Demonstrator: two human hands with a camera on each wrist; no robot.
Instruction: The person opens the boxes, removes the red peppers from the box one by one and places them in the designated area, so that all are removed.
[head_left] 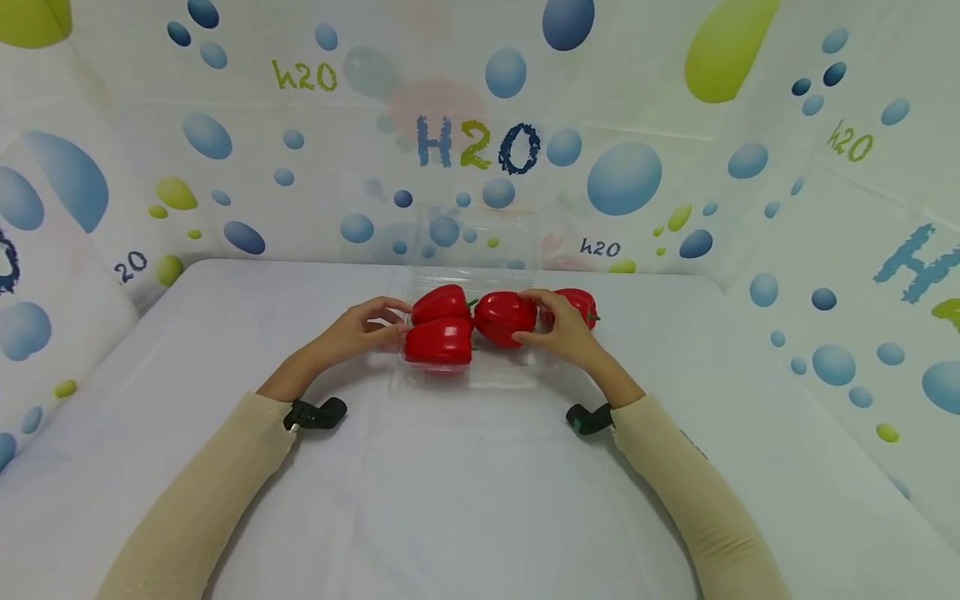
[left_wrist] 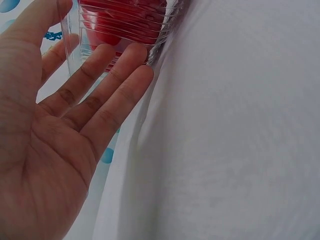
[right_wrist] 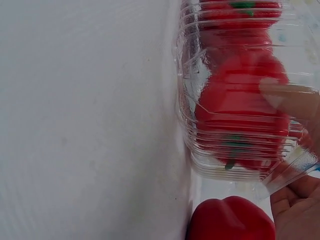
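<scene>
A clear plastic clamshell box (head_left: 506, 363) lies with its lid (head_left: 480, 237) raised at the back. Two red bell peppers sit in its left half, one behind (head_left: 441, 303) and one in front (head_left: 441, 342). My right hand (head_left: 566, 332) holds a third red bell pepper (head_left: 495, 317) in the right half, thumb in front and fingers behind. In the right wrist view this pepper (right_wrist: 240, 95) shows through the ribbed wall, green stem toward the box's end. My left hand (head_left: 363, 327) is at the box's left end, fingers extended; the left wrist view shows fingertips (left_wrist: 135, 52) at the ribbed wall.
Another red bell pepper (head_left: 583, 307) lies outside the box to the right, partly hidden by my right hand. A white cloth (head_left: 480, 483) covers the table. A curtain printed with blue and green drops (head_left: 622, 179) hangs behind and at both sides.
</scene>
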